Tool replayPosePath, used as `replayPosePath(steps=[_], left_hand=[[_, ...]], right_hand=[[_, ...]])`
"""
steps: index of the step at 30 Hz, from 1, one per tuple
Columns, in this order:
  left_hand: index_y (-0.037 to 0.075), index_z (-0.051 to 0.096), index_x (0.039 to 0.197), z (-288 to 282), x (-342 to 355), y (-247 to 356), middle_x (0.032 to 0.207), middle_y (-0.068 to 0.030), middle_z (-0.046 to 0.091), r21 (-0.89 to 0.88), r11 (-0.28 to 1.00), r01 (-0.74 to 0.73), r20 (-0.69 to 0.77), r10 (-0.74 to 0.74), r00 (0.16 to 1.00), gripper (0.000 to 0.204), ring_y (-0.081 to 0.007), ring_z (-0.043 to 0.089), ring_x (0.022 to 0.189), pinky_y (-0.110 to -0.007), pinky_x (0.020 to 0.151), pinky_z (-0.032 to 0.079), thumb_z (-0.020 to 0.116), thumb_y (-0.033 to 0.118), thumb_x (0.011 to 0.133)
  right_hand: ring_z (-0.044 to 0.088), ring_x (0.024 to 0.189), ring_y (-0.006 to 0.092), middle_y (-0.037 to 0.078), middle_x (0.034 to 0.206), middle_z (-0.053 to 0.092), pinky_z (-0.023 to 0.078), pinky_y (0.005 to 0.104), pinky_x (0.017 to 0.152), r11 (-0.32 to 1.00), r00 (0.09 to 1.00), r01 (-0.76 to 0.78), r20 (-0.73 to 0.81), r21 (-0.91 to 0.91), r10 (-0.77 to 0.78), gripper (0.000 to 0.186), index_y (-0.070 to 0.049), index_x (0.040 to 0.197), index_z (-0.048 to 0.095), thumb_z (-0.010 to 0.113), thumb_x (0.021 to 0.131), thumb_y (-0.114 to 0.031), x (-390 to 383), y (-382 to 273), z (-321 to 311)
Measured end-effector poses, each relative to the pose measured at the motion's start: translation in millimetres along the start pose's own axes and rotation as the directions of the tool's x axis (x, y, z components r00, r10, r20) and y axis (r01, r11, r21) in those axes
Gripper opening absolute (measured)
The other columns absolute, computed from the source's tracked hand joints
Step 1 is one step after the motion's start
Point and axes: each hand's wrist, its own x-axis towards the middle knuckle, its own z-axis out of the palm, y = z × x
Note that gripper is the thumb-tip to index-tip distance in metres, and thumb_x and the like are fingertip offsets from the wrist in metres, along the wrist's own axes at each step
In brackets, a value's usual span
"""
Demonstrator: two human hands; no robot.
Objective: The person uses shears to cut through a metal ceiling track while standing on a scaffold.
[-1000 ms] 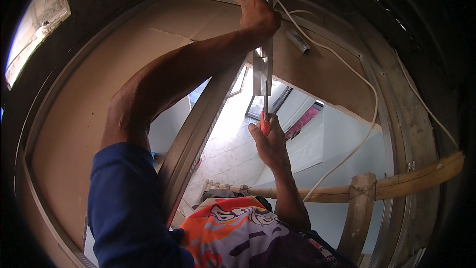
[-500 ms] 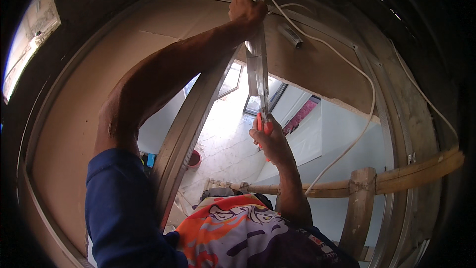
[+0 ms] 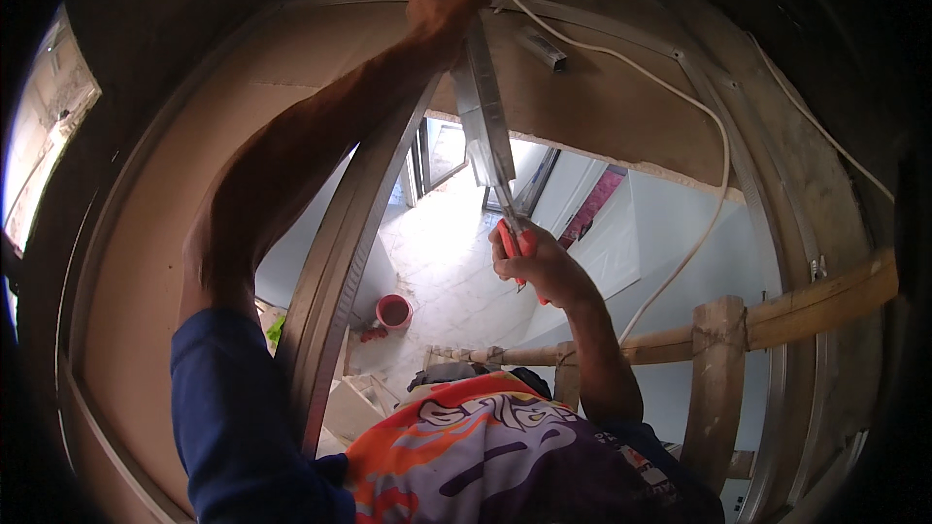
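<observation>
My left hand (image 3: 443, 16) is closed around a long silver metal profile (image 3: 482, 102) near its upper part, arm stretched far forward. The profile slants down from the top edge toward my other hand. There, my right hand (image 3: 544, 267) grips red-handled snips (image 3: 519, 241), fingers wrapped about the handles. The snips' metal jaws meet the lower end of the profile; whether they bite into it is too small to tell.
A broad metal channel (image 3: 354, 233) runs beside my left arm. On the right stand a wooden rail and post (image 3: 716, 369). A white cable (image 3: 723, 150) hangs in a loop. Through the opening, a red bucket (image 3: 394, 311) stands on the tiled floor far below. A short metal offcut (image 3: 542, 49) lies ahead.
The profile's upper end and my left hand have shifted left, so the profile slants more. My right hand with the snips has moved slightly right. The view has shifted a little too.
</observation>
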Motion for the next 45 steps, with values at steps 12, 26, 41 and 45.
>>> replayPosePath(steps=[12, 26, 41, 45], left_hand=[[-0.004, 0.036, 0.102, 4.9, 0.7, -6.3, 0.099, -0.0243, 0.052, 0.204, 0.968, -0.146, -0.131, 0.175, 0.976, 0.056, -0.0329, 0.058, 0.087, -0.043, 0.070, 0.052, 0.074, 0.015, 0.066], [0.000, 0.030, 0.107, 5.0, 4.2, -8.7, 0.102, -0.0287, 0.055, 0.247, 0.966, -0.075, -0.098, 0.102, 0.990, 0.056, -0.0428, 0.058, 0.094, -0.047, 0.081, 0.050, 0.068, 0.015, 0.068], [-0.002, 0.033, 0.101, 3.2, 10.5, -13.2, 0.095, -0.0236, 0.052, -0.019, 0.995, -0.096, -0.106, 0.093, 0.990, 0.056, -0.0337, 0.057, 0.088, -0.044, 0.073, 0.050, 0.072, 0.015, 0.064], [-0.003, 0.032, 0.100, 2.5, 10.4, -14.3, 0.093, -0.0205, 0.049, -0.167, 0.982, -0.084, -0.031, 0.080, 0.996, 0.056, -0.0309, 0.056, 0.085, -0.044, 0.065, 0.052, 0.072, 0.016, 0.065]], right_hand=[[0.052, 0.085, 0.0180, 0.008, 0.091, 0.052, 0.043, 0.0314, 0.077, 0.983, 0.972, 0.113, -0.191, -0.142, -0.139, 0.047, 0.001, 0.112, 0.044, 0.061, 0.071, -0.012, 5.5, 26.3, 20.0], [0.049, 0.074, 0.0133, 0.003, 0.082, 0.050, 0.042, 0.0283, 0.068, 0.996, 0.978, 0.074, -0.193, -0.055, -0.084, 0.033, -0.001, 0.098, 0.048, 0.060, 0.069, -0.012, 22.0, 23.7, 19.5], [0.046, 0.046, 0.0068, 0.000, 0.062, 0.048, 0.038, 0.0229, 0.042, 0.976, 0.994, 0.025, -0.110, 0.215, -0.001, 0.012, -0.005, 0.081, 0.047, 0.054, 0.072, -0.006, 14.6, 18.9, 21.8], [0.048, 0.051, 0.0083, 0.000, 0.063, 0.049, 0.041, 0.0234, 0.048, 0.995, 0.986, -0.016, -0.161, 0.102, 0.033, 0.013, -0.003, 0.083, 0.049, 0.056, 0.072, -0.006, 11.2, 14.6, 19.2]])
